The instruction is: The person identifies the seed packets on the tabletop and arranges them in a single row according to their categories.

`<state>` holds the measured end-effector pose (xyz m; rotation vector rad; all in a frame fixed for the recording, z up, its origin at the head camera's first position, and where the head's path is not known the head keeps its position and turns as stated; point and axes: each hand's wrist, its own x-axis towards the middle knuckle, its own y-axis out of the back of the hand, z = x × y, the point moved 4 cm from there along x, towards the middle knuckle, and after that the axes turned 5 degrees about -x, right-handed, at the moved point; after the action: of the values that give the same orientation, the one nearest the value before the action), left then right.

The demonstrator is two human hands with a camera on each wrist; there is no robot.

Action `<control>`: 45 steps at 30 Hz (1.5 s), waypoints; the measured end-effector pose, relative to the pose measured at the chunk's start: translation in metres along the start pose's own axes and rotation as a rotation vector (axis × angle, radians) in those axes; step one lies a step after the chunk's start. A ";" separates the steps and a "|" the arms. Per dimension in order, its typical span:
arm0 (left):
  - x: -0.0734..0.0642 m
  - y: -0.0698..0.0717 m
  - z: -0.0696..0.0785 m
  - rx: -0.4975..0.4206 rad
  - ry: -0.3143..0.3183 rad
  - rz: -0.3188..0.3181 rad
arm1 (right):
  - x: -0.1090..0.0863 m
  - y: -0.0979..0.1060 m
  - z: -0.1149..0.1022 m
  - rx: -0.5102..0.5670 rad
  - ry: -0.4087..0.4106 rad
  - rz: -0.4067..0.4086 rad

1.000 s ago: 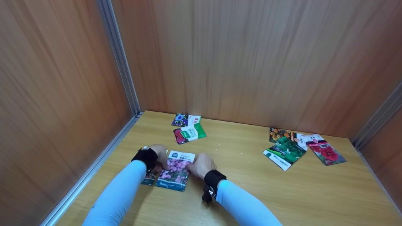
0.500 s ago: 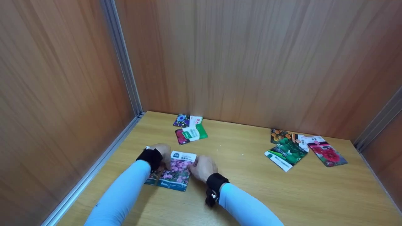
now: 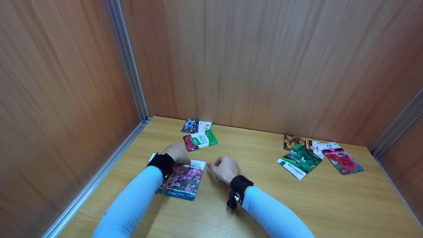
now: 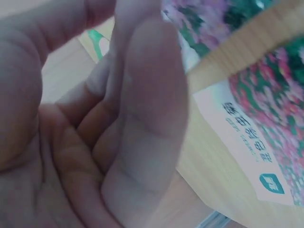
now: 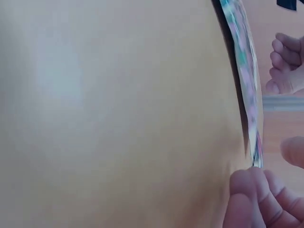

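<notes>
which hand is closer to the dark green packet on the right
Right: the right hand is left of the dark green packet; the left hand is farther left, over the upper left corner of the pink-flower packet.

Your flat, rectangular, pink-flowered packet [image 3: 185, 181] has a smooth printed face, paper or plastic film, hard to tell which. Your long light-blue sleeves [image 3: 130, 201] look like matt cloth; your pale yellow wood-grained tabletop [image 3: 264, 175] shows a soft sheen, your long grey corner strip [image 3: 127, 59] dull metal.
</notes>
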<state>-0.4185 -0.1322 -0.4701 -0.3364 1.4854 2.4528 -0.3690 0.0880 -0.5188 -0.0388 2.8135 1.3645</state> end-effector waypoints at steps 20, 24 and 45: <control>0.047 -0.075 0.129 -0.096 -0.278 0.203 | 0.016 0.065 0.063 -0.016 -0.127 0.188; 0.048 -0.095 0.161 -0.096 -0.263 0.184 | 0.016 0.080 0.084 -0.025 -0.155 0.188; 0.038 -0.174 0.274 0.003 -0.299 0.024 | -0.005 0.192 0.213 -0.036 -0.426 0.345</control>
<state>-0.4145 0.1929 -0.5030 0.0499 1.3712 2.3905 -0.3692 0.3742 -0.4996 0.6804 2.5074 1.2836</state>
